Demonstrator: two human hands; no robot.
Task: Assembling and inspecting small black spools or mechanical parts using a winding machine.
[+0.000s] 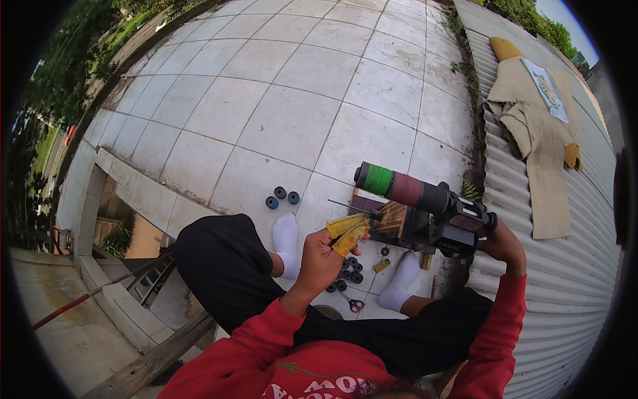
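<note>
My left hand (pixel 321 258) holds a folded yellow piece (pixel 347 233), like a strip of sandpaper, pinched between thumb and fingers. It is raised against the thin metal shaft (pixel 352 209) sticking out of a black motor machine (pixel 446 223). My right hand (pixel 503 241) grips the right end of that machine. A long spindle wound with green and dark red thread (pixel 397 185) lies on top of it. The machine rests on a small wooden block (pixel 393 221) between my white-socked feet.
I sit on a tiled roof terrace. Three black and blue spools (pixel 282 196) lie beyond my left foot. More dark spools (pixel 348 272), a yellow bit and small scissors (pixel 355 304) lie between my legs. Corrugated metal sheeting (pixel 565 266) with cloth runs along the right.
</note>
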